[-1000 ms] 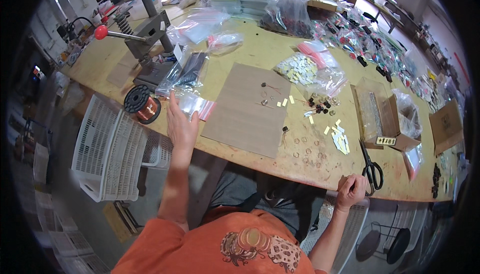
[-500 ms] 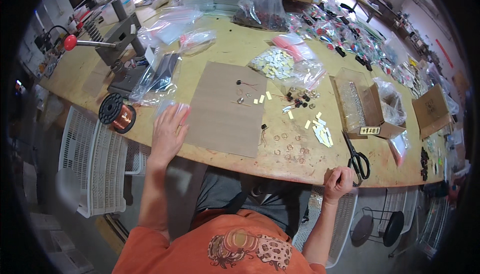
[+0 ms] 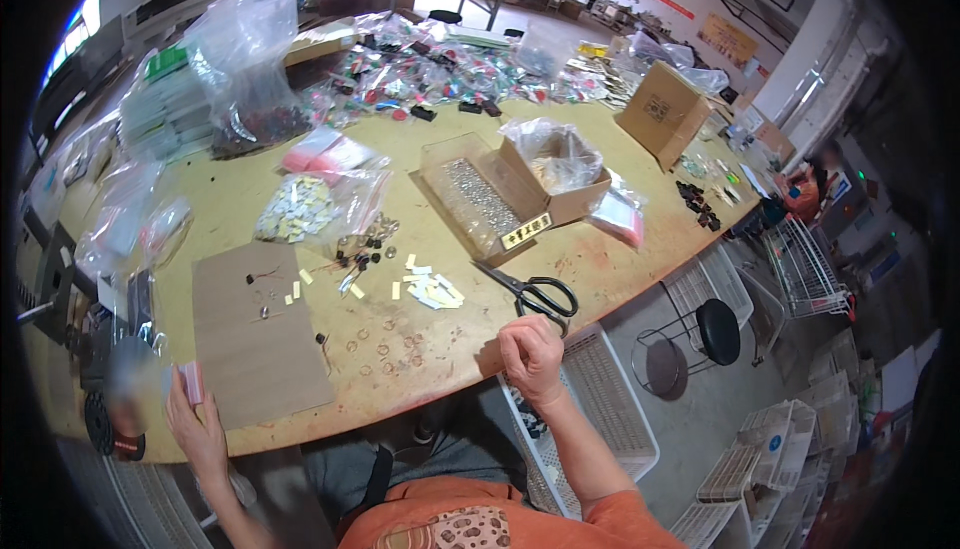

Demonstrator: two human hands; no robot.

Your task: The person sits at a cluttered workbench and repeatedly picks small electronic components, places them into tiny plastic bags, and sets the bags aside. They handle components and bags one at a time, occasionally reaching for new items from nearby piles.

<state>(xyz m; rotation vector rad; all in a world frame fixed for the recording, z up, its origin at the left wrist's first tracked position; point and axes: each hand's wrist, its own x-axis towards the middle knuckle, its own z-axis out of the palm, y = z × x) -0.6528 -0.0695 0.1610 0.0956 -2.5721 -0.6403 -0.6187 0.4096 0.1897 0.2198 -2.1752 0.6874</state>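
Note:
At the table's left front edge, my left hand [image 3: 202, 437] has its fingers and thumb closed around a small stack of pink-edged clear plastic bags [image 3: 192, 383]. To the right of it lies a flat brown cardboard sheet [image 3: 262, 359], with a small black part with thin wires [image 3: 262, 277] on top. My right hand [image 3: 533, 357] is curled into a fist at the front edge, just below the handles of black scissors [image 3: 540, 296]; nothing shows in it. Between the hands are yellow-white strips [image 3: 435, 291], thin copper-coloured rings [image 3: 383, 351] and small black wired parts [image 3: 365, 252].
A clear tray of small metal parts [image 3: 480, 199] and an open cardboard box [image 3: 550, 184] stand right of centre. A bag of yellow-white pieces [image 3: 298, 211] lies behind the sheet. Heaped bagged parts [image 3: 430, 74] line the back. White baskets [image 3: 605, 399] and a black stool [image 3: 717, 331] stand below.
The view has swung to the right. My left hand, earlier lying flat over the pink-edged bags, now grips them with their edge raised. My right fist stays by the scissors.

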